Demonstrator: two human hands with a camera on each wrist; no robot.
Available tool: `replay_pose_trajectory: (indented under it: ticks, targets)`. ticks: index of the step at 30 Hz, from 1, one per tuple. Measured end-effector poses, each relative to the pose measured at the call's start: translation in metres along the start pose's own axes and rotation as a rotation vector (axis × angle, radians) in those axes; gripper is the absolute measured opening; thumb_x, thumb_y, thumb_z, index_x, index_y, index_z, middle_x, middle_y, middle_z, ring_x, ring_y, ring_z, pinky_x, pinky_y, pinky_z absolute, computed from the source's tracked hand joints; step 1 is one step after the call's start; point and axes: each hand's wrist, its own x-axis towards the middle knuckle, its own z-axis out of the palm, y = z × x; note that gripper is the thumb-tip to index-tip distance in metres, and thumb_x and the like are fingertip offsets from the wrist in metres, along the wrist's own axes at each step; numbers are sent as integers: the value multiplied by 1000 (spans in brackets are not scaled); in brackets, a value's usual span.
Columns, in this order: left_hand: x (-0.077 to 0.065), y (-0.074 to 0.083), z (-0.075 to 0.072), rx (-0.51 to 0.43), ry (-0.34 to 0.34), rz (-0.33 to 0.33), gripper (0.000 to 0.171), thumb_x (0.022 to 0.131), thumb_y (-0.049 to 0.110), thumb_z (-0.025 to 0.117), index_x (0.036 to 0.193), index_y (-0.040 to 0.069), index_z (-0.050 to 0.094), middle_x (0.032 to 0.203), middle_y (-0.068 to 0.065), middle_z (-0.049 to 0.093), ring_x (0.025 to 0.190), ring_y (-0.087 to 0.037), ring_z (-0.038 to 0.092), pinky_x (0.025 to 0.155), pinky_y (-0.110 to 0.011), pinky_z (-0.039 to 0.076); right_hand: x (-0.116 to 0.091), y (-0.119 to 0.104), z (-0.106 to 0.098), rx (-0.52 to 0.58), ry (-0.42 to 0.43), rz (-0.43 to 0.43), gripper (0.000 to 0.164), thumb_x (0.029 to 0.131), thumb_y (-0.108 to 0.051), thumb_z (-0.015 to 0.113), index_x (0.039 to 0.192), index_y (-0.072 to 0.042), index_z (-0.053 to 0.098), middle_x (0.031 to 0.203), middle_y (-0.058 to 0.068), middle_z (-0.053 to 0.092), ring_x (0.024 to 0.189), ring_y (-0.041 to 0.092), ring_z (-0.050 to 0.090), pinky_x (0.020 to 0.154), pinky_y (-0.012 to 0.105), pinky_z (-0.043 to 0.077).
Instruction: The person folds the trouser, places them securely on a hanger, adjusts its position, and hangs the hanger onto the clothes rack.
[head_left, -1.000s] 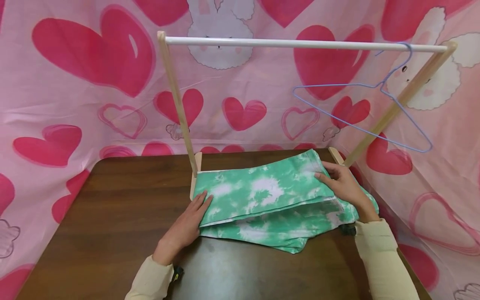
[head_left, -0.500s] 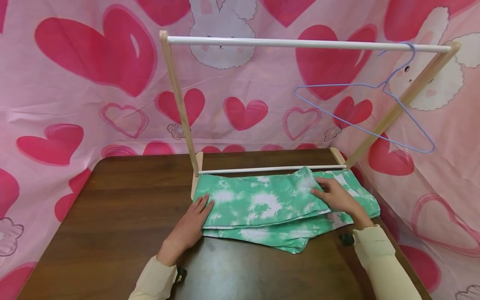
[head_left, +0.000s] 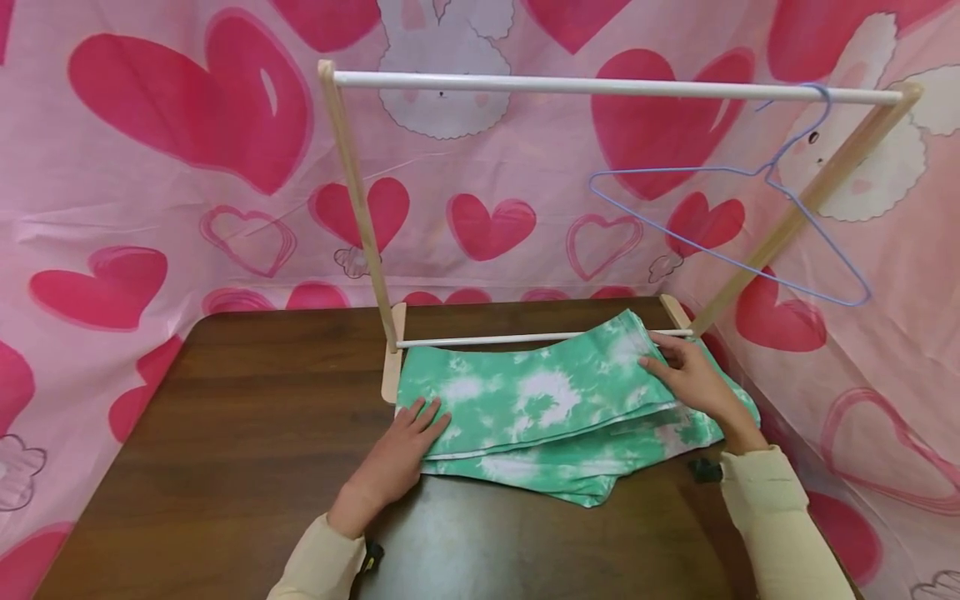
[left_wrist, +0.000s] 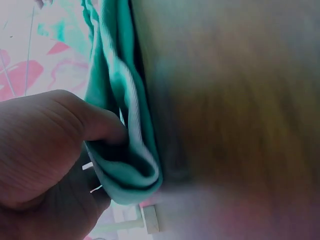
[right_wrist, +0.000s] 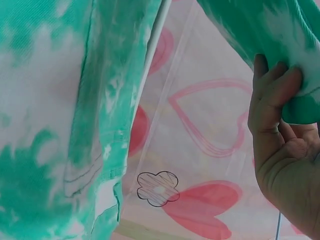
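— "Rising since the earlier frame: the upper layer of the tie-dyed garment (head_left: 551,392). Status?"
— "Left fingers (head_left: 437,428) and right fingers (head_left: 666,340) are pinching its ends; lower layers are resting on the tabletop (head_left: 247,433). Folding is apparently proceeding, probably calling next for edge alignment."

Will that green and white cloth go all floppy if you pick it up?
Probably floppy: the green and white cloth bends where the right hand holds one end up. It may unfold, since its layers gape apart along the near side. It likely won't roll, because it's folded fairly flat.
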Motion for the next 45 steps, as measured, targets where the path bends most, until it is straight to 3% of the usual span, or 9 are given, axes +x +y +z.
replay_pose_trajectory:
  ticks: [15,18,22,27,30,33,38,41,45]
  targets:
    - [4,2,4,-45,-12,3,59,89,-16,60,146,0,52,157,-24,41,148,-47,31,118,-61,28,-9,8,7,-78,-60,41,54,100,-6,63,145,17,42,129,34,62,93,7,65,71,17,50]
    - [5,2,4,-58,-14,0,59,89,-12,63,146,0,52,158,-24,40,149,-47,30,119,-61,27,-8,11,7,-119,-48,86,55,99,-8,64,143,19,43,129,36,61,98,22,70,74,24,55]
    - [5,1,2,-95,-42,9,60,91,-4,66,148,-1,49,159,-25,36,150,-48,26,119,-63,24,-8,20,11,-187,-97,154,56,100,-10,64,139,24,42,132,42,55,111,49,64,90,53,56]
    - [4,-6,-7,-288,-88,9,60,93,11,70,148,-1,49,162,-26,30,152,-48,19,118,-66,21,-11,32,17,-214,-204,255,55,99,-12,64,133,26,43,127,45,53,115,55,58,95,64,49]
    - [5,-11,-13,-369,-37,-50,60,95,22,71,147,0,50,162,-24,31,152,-45,22,117,-64,28,-12,38,19,-207,-245,276,35,98,-12,66,111,18,54,97,30,60,90,39,60,78,49,52]
    - [11,-17,-15,-370,87,-159,61,97,24,69,148,-3,47,160,-26,33,148,-45,30,115,-62,34,-11,42,22,-211,-267,279,23,97,-13,67,91,2,52,79,8,47,78,23,46,69,38,40]
    - [19,-25,-12,-450,252,-395,66,97,13,68,149,-10,37,148,-34,40,130,-46,48,108,-60,42,-10,47,25,-268,-305,279,26,96,-14,67,100,9,57,90,17,57,87,30,54,76,45,47]
    - [21,-30,-9,-530,255,-483,64,98,13,66,148,-12,35,136,-33,51,114,-42,57,96,-56,49,-8,49,26,-286,-324,286,35,97,-15,67,112,15,57,104,26,62,99,37,58,85,53,50]
    - [24,-34,-8,-596,166,-525,59,102,22,60,145,-13,39,125,-30,60,104,-36,62,87,-51,53,-7,50,25,-261,-326,275,26,97,-16,68,99,7,57,88,14,56,85,28,52,74,43,46]
